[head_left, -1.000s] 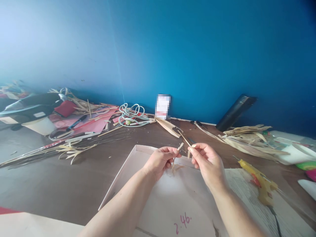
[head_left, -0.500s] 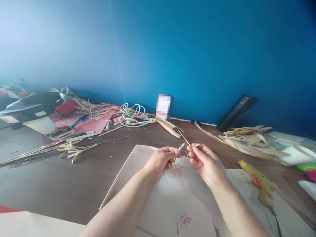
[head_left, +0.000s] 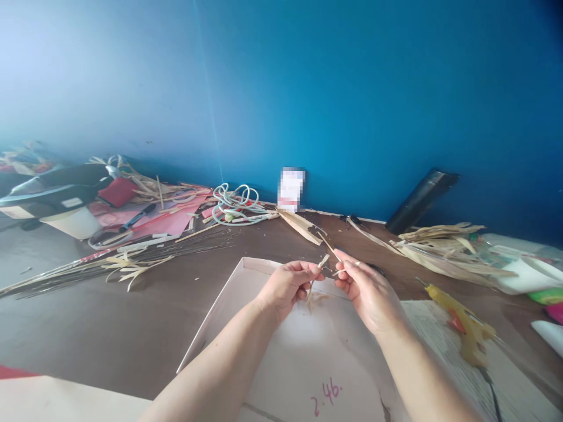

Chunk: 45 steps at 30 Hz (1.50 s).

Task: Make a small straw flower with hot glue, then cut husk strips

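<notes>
The straw strips (head_left: 323,262) are pinched between the two hands, just above the far rim of the white card (head_left: 220,316), which lies in the middle of the brown surface (head_left: 132,334). The left hand (head_left: 285,287) is closed to a fingertip pinch on a short pale piece. Its stub sticks up past the thumb and finer ends hang down toward the card. The right hand (head_left: 369,290) is closed in the same way on a thin sliver that points at the left hand, with its other fingers curled in. The two sets of fingertips nearly meet (whether the strips cross or wind round each other there is too small to tell).

Judging by this, the work is a fine joining of brittle pieces. It would go best with both pinches close to the meeting point, so the free length between them is short and cannot flex or snap. Light pressure should do, since dried straw probably splits if squeezed or bent sharply. Working low over the card would let any dropped bits land on it.

A yellow glue gun (head_left: 466,328) lies near the right forearm, and more dried leaves (head_left: 444,246) are heaped beyond it.
</notes>
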{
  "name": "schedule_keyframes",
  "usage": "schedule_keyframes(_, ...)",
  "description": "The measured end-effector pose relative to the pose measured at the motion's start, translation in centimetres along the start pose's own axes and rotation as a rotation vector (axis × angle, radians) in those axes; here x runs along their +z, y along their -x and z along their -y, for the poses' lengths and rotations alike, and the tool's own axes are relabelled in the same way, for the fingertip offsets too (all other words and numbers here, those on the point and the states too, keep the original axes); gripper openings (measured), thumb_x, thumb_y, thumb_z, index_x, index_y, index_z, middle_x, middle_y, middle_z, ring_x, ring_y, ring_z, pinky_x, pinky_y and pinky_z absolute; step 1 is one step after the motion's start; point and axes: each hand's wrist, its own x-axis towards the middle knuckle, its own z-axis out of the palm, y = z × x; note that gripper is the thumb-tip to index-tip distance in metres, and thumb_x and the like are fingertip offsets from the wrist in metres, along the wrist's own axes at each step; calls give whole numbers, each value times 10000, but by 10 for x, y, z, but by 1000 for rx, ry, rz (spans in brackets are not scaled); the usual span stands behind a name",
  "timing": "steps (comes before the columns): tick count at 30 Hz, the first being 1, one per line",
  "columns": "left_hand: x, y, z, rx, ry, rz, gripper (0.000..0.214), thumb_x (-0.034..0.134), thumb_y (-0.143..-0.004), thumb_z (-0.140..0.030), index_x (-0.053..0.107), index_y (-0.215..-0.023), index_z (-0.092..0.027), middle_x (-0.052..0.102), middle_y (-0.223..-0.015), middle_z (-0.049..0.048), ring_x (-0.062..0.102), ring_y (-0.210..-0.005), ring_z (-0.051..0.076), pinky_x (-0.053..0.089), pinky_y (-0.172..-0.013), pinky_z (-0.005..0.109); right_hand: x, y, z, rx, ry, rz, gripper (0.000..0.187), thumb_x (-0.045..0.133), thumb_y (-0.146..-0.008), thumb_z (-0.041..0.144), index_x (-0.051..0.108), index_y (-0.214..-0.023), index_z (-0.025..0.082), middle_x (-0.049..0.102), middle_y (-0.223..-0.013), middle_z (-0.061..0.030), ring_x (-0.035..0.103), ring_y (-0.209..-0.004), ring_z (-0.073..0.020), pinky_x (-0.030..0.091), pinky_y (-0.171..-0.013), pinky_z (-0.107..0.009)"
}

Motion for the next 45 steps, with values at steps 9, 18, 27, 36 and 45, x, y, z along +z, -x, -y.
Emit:
schedule_keyframes(9, 0, 0, 1, 12, -5, -2, 332, 784, -616, -370, 654, -794, -122, 648, -824, 72, 365, -535, 35, 227, -471, 191, 2, 4, 6, -16, 119, 41, 442, 707, -776, 337, 619, -1201, 252, 714, -952, -35, 518, -589, -88, 406, -462, -182)
schedule_keyframes(18, 1, 1, 0, 9, -15, -3, 338, 790, -603, -382, 655, -782, -129, 643, -809, 65, 360, -530, 39, 217, -469, 199, 3, 2, 5, -40, 123, 6, 255, 733, -733, 388, 643, -833, 171, 714, -997, -91, 504, -510, -76, 302, -366, -176)
schedule_keyframes(27, 2, 1, 0, 11, -20, -12, 333, 799, -592, -364, 653, -773, -125, 638, -809, 68, 358, -533, 37, 216, -474, 201, 5, 1, 5, -107, 105, -47, 229, 767, -698, 372, 677, -793, 184, 636, -747, -10, 421, -475, -58, 296, -371, -181)
schedule_keyframes(36, 1, -1, 2, 55, -69, -14, 328, 798, -582, -382, 674, -753, -132, 595, -734, 34, 366, -541, 50, 225, -499, 224, 6, 2, 3, -192, 206, -91, 249, 732, -734, 407, 662, -821, 185, 668, -742, -20, 435, -442, -62, 299, -364, -192)
schedule_keyframes(45, 1, 0, 3, 68, -130, -41, 327, 785, -601, -384, 683, -798, -144, 585, -740, 22, 458, -603, 65, 298, -554, 209, 4, 4, 1, -245, 358, -137, 233, 693, -779, 422, 669, -855, 204, 676, -732, -13, 475, -483, -75, 353, -395, -182)
